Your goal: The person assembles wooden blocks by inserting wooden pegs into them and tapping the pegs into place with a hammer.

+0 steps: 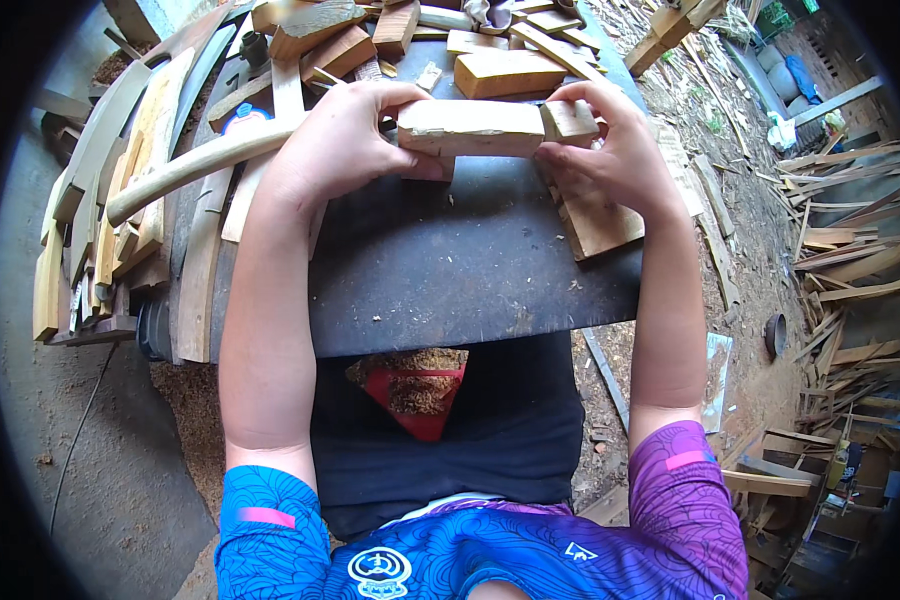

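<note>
A pale wooden block (470,127) is held level over the dark tabletop (430,260). Its left end sits between the thumb and fingers of my left hand (365,140). My right hand (610,140) pinches a smaller wooden block (570,122) at the pale block's right end; the two pieces look pressed together, though the exact contact is partly hidden by fingers. Beneath my right hand, a flat wooden block (605,220) lies on the tabletop. A long, curved, pale stick (200,165) runs out to the left from beside my left wrist.
Several wood offcuts (510,72) are heaped along the tabletop's far side. To the left stand long boards (205,260) and stacked planks (120,200). Wood scraps (860,270) cover the ground at the right. A red object (410,425) with sawdust shows below the table's near edge.
</note>
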`<state>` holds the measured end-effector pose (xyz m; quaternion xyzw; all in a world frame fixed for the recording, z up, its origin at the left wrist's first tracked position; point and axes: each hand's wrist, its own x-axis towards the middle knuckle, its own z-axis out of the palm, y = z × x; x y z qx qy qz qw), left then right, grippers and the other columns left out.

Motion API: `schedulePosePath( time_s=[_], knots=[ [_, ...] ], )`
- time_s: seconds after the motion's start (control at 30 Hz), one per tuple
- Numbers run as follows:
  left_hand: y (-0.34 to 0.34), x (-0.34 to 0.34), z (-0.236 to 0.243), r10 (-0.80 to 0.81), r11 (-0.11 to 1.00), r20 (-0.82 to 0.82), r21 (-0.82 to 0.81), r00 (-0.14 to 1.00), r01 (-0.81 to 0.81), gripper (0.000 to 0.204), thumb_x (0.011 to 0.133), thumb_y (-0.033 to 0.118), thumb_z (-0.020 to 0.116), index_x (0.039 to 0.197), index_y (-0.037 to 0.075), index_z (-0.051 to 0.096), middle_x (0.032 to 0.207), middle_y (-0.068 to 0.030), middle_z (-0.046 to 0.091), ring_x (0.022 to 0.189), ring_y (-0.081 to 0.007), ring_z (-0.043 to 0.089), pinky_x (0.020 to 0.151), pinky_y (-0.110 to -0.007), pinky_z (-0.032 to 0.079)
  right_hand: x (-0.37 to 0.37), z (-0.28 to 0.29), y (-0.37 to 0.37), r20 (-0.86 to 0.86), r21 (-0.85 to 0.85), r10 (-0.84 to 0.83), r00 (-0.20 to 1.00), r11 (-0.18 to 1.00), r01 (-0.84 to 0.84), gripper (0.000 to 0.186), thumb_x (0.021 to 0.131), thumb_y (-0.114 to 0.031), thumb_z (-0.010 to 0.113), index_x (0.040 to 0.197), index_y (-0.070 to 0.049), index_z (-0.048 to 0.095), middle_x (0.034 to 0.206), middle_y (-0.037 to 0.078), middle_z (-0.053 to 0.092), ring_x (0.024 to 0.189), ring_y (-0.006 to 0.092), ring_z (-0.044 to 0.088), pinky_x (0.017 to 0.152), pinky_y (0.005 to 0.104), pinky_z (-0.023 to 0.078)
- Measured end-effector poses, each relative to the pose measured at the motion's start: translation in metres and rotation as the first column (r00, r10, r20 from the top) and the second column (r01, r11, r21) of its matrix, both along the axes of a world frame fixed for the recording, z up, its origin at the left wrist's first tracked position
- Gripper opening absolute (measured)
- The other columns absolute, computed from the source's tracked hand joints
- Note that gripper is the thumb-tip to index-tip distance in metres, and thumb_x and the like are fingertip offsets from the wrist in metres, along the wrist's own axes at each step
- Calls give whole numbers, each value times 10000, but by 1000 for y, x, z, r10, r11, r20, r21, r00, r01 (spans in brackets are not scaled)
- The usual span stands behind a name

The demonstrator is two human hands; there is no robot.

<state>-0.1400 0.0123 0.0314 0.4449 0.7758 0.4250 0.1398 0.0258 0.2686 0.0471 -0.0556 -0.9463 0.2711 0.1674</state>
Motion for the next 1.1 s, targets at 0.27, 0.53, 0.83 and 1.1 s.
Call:
schedulePosePath(
  time_s=[0.27, 0.53, 0.83, 1.1],
  knots=[
    [2, 2, -1, 112, 987, 131, 96, 985, -125, 440, 715, 61, 899, 1131, 7, 768, 990, -18, 758, 917, -102, 700, 853, -295, 570, 2, -2, 5, -77, -193, 188, 979, 961, -199, 369, 787, -78, 823, 983, -73, 511, 1222, 43, 650, 1204, 167, 604, 1061, 417, 523],
    [-12, -4, 11, -15, 999, 119, 42, 993, 10, 463, 685, -24, 803, 1145, -21, 752, 1002, -31, 756, 923, -108, 689, 928, -303, 555, -13, -23, -23, 4, -283, 176, 984, 944, -168, 636, 732, -135, 966, 1172, -57, 514, 1227, 86, 648, 1240, 214, 652, 1065, 375, 526],
    [-8, 3, 11, 11, 987, -143, -158, 990, -33, 449, 678, 91, 884, 1106, 34, 761, 922, -53, 757, 890, -124, 683, 886, -311, 533, -4, -14, -21, -7, -6, 338, 941, 941, -338, 1273, 630, -181, 996, 1660, -248, 251, 1497, 69, 589, 1344, 261, 571, 1030, 394, 498],
    [-5, 14, 27, 49, 971, -74, -229, 996, -65, 457, 702, 107, 871, 1136, 22, 759, 899, -61, 763, 823, -126, 682, 810, -299, 535, -5, -7, -27, -48, 106, 342, 938, 936, -336, 880, 759, -128, 883, 1543, -244, 502, 1434, 78, 641, 1288, 227, 612, 1022, 390, 486]
  ],
)
